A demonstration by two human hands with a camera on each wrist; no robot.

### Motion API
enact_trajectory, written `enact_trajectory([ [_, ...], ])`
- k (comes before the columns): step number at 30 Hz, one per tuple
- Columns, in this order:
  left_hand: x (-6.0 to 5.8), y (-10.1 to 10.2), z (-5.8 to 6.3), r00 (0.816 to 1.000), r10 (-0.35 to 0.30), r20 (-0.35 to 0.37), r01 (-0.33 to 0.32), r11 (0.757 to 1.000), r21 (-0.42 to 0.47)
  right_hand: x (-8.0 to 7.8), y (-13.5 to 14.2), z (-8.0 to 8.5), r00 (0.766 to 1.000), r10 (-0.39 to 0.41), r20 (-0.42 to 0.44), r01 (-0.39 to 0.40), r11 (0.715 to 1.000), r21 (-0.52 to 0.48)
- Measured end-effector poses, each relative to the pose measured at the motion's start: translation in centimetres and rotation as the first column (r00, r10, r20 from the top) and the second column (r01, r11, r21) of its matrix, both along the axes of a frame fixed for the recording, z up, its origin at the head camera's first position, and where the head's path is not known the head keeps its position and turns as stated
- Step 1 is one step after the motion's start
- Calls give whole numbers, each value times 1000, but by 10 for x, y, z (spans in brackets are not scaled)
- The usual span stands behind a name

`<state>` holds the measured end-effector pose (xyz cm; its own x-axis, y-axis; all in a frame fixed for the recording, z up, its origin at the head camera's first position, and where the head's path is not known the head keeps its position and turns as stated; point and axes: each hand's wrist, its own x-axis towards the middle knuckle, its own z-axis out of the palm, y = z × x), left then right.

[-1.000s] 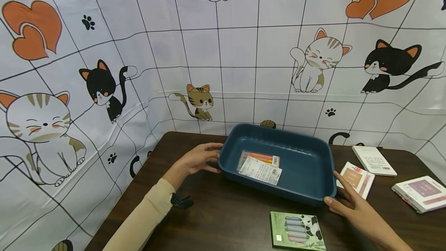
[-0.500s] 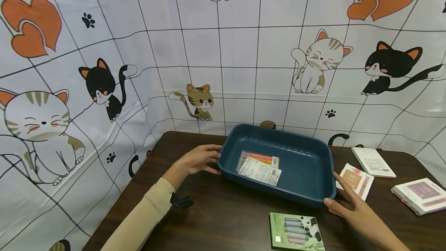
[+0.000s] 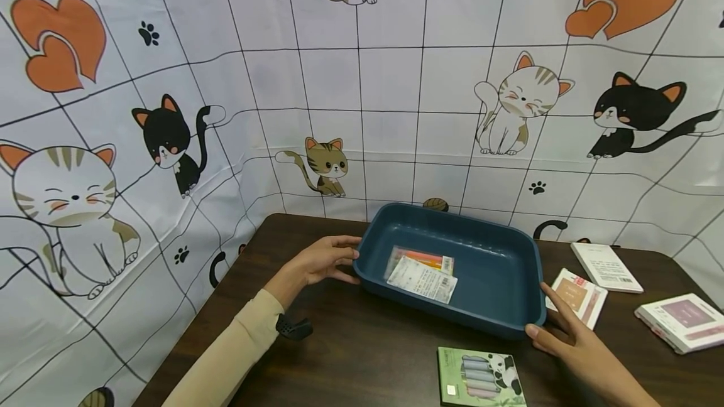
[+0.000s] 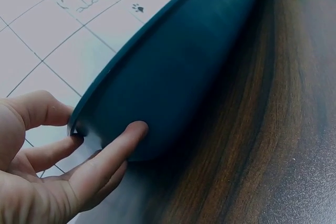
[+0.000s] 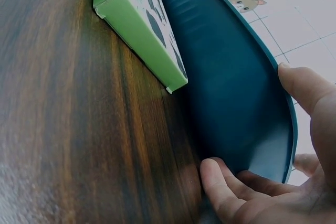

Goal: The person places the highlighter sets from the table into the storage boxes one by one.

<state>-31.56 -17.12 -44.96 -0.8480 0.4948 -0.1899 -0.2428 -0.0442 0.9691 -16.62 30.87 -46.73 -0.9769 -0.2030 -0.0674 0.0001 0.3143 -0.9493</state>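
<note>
A dark blue plastic bin point(image 3: 492, 269) lies on the table, its rim up. Inside are a clear packet with orange and yellow contents point(image 3: 427, 260) and a white printed label or packet point(image 3: 423, 279). My left hand point(image 3: 328, 259) touches the bin's left end; in the left wrist view, its spread fingers point(image 4: 113, 158) rest on the outer wall and rim. At the right front corner, my right hand point(image 3: 571, 331) touches the bin with outstretched fingers, one at the rim and others point(image 5: 215, 179) low on the wall in the right wrist view. The hands' undersides are partly hidden.
In front of the bin lies a green panda box showing several pens point(image 3: 481, 377). To the right are an orange-and-white box point(image 3: 577, 294), a white printed box point(image 3: 608, 265) and a purple-and-white box point(image 3: 684, 322). A cat-print sheet point(image 3: 390, 80) hangs behind the dark wooden table point(image 3: 334, 357).
Both hands stay on the bin, and the bin and boxes keep their places. Only the head view has shifted slightly.
</note>
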Motion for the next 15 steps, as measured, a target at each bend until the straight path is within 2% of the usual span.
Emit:
enact_trajectory([
  [10,-3,1,-1,1000,0,4,0,1000,-20,-1,1,-1,1000,-10,3,10,1000,27],
  [15,-2,1,1,1000,-2,-3,2,1000,-29,-1,6,3,1000,23,-8,-23,1000,21],
])
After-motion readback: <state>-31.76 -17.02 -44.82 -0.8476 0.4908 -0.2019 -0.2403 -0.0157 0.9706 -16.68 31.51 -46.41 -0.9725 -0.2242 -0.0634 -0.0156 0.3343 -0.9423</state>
